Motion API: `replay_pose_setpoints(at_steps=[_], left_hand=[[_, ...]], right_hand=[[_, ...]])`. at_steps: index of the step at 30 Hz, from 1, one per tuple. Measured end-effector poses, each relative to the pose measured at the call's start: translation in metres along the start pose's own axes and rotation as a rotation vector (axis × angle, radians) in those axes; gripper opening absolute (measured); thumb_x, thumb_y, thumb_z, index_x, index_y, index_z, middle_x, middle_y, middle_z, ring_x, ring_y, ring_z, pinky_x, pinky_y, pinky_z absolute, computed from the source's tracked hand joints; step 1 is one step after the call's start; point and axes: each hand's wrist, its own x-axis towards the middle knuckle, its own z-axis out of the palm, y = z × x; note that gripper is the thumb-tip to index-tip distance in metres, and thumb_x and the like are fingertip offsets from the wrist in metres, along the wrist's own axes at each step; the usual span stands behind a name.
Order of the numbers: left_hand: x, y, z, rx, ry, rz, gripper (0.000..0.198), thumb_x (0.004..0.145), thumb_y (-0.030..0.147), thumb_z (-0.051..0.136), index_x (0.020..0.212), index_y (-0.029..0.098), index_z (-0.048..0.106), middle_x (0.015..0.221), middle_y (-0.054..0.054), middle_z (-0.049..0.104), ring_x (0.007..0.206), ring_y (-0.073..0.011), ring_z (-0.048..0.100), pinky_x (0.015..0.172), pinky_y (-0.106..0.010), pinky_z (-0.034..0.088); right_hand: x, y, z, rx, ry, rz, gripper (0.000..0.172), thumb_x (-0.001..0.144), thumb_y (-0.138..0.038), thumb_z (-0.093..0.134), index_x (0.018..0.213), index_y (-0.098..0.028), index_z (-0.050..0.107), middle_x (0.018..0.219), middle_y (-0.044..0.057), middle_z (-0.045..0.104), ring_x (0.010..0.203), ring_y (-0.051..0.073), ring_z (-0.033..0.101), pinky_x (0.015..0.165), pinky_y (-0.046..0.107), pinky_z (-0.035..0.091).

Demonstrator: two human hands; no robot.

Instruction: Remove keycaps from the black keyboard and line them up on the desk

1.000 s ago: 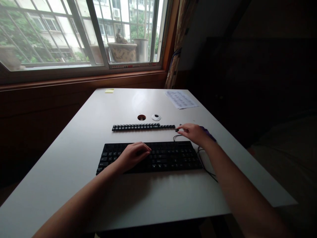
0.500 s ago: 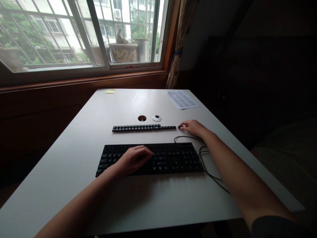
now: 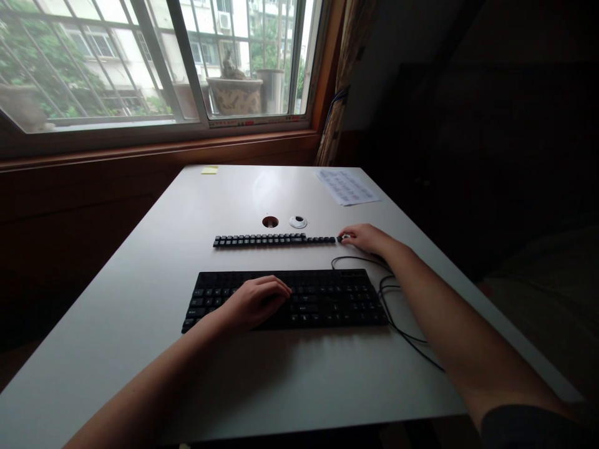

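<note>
A black keyboard (image 3: 322, 305) lies on the white table, and rows of keys in its upper part look dark, without visible legends. My left hand (image 3: 257, 299) rests over its middle, fingers bent and pressed together; whatever is under them is hidden. Behind the keyboard, loose black keycaps (image 3: 262, 240) stand in a line, two rows deep on the left and one row on the right. At the right end of that line, my right hand (image 3: 365, 238) pinches a small black keycap (image 3: 340, 239) between thumb and fingers, close beside the last one.
The keyboard's black cable (image 3: 388, 293) loops on the table under my right forearm. Farther back are a round hole (image 3: 270, 222), a white ring-shaped cover (image 3: 298, 222), printed sheets (image 3: 349, 187) and a yellow sticky note (image 3: 209, 169). A window (image 3: 140, 75) rises beyond the table (image 3: 140, 249).
My right hand has brought the keycap slightly left, nearer the end of the line. My left hand stays on the keyboard. The whole view has shifted a little.
</note>
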Motion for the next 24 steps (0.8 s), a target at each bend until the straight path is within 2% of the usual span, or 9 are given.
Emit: replay_pose_setpoints(at_steps=[7,24], left_hand=[[0.0005,0.0000,-0.0004,0.012,0.002,-0.006,0.015,0.095,0.018,0.053,0.100,0.016,0.067,0.104,-0.011,0.071,0.095,-0.0182,0.069,0.087,-0.029,0.056],[0.0011,0.0004,0.0005,0.002,0.012,-0.006,0.016,0.095,0.019,0.053,0.099,0.016,0.068,0.102,-0.012,0.072,0.094,-0.0182,0.069,0.085,-0.029,0.056]], right_hand=[[0.0005,-0.0025,-0.0001,0.000,-0.008,0.005,0.031,0.083,-0.036,0.065,0.111,-0.026,0.074,0.084,0.003,0.072,0.076,0.018,0.063,0.068,0.025,0.042],[0.0042,-0.0066,0.0018,-0.003,-0.014,0.012,0.029,0.081,-0.035,0.066,0.107,-0.026,0.075,0.088,0.003,0.074,0.079,0.019,0.064,0.068,0.025,0.043]])
